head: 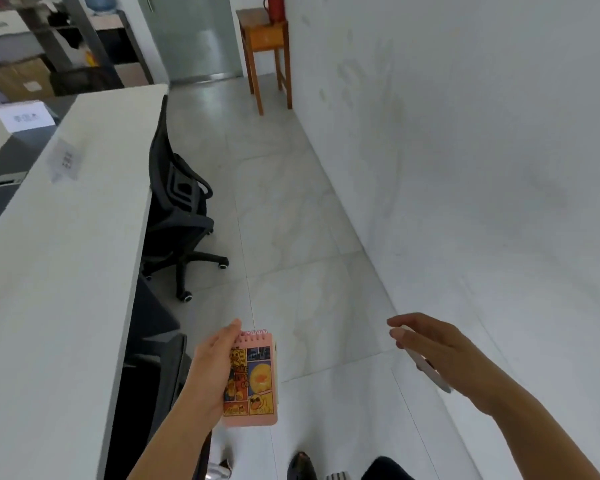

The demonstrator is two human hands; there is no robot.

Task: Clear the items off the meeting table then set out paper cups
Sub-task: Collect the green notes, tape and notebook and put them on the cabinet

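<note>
The table [59,271] runs along the left, with only a blurred paper slip [65,164] showing on the stretch in view; a black chair [179,216] is tucked beside it. Nearer the middle, the left hand [212,372] grips a pink spiral notebook [252,379], fingers closed round its left edge, held over the floor [291,237] and well clear of the table. To the right, the right hand [430,344] holds a pale, slim thing, perhaps a pen [430,370], with fingers loosely curled on it. The clearing step looks under way: 2 items are being carried off. Next comes a place to put them down; no cups show yet.
</note>
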